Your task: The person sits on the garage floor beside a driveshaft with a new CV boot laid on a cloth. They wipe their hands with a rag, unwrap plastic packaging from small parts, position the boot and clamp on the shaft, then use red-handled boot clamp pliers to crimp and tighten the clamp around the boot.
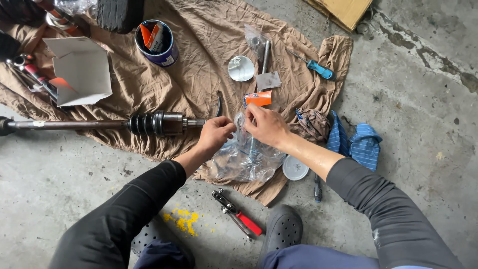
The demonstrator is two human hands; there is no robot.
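My left hand point(215, 134) and my right hand point(266, 125) both pinch the top of a clear plastic bag point(246, 158) that lies on a brown cloth point(189, 74). An orange and blue packet point(259, 99) sticks up just above my right fingers. A drive shaft with a black rubber boot point(149, 123) lies to the left, its splined end close to my left hand. Both arms wear dark sleeves.
On the cloth lie a blue can point(157, 44), a white cardboard box point(79, 69), a round metal lid point(241, 68) and a blue-handled screwdriver point(318, 68). Red-handled pliers point(238, 212) and a white lid point(295, 168) rest on the concrete floor. A blue striped rag point(356, 142) lies to the right.
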